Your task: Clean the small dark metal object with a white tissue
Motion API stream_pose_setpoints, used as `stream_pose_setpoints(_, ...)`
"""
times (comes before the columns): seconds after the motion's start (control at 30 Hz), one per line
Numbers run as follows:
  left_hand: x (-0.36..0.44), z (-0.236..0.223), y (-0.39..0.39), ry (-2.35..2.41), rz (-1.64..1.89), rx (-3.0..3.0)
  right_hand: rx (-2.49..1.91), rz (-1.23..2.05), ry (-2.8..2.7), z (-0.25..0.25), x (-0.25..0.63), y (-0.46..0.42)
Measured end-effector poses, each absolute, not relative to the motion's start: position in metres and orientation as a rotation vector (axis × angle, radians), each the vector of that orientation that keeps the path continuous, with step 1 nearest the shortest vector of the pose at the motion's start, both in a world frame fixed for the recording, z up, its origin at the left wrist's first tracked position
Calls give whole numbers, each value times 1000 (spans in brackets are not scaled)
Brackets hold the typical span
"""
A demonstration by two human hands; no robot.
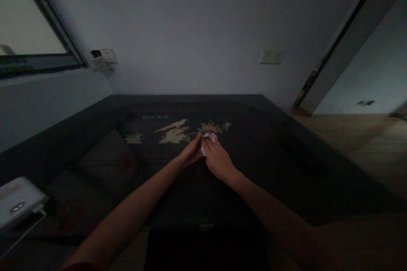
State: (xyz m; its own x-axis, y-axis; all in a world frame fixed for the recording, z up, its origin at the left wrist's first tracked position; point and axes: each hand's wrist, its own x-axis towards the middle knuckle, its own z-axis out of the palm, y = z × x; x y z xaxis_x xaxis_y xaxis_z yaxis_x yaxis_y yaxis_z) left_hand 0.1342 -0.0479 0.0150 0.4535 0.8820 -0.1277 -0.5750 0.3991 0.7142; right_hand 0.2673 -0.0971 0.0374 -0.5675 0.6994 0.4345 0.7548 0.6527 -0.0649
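Both my hands meet over the middle of a dark glossy table (pixel 260 148) with a painted bird-and-flower inlay (pixel 174 131). My right hand (pixel 218 160) is closed on a small white crumpled cloth or tissue (pixel 208 139), pressed against a small dark round object I cannot make out. My left hand (pixel 191 152) touches that same spot from the left, fingers curled against it. The room is dim, so finger detail is poor.
A white device with a cable (pixel 17 205) lies at the table's near left. Wall sockets (pixel 271 56) sit on the back wall, and another socket cluster (pixel 102 60) is in the left corner under a window (pixel 28 29). Wooden floor (pixel 365 144) lies to the right.
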Motion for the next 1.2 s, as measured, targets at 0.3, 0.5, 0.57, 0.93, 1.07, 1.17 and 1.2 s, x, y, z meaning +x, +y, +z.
stream_pose_setpoints(0.3, 134, 12, -47, 618, 994, 621, -1320, -349, -2403, 41, 262, -104)
stream_pose_setpoints(0.5, 136, 22, -52, 617, 1001, 630, -1221, -253, -2486, 46, 266, -103)
stream_pose_setpoints(0.57, 136, 24, -54, 609, 1000, 655, -1199, -200, -2482, 46, 267, -102)
stream_pose_setpoints(0.93, 136, 7, -49, 675, 1024, 755, -1372, -351, -2378, 44, 259, -107)
stream_pose_setpoints(1.07, 136, 5, -46, 632, 1055, 742, -1381, -310, -2407, 44, 260, -108)
stream_pose_setpoints(1.17, 135, 7, -47, 612, 1073, 740, -1342, -96, -2426, 45, 263, -106)
stream_pose_setpoints(1.2, 135, 7, -48, 605, 1072, 748, -1328, -17, -2416, 44, 264, -105)
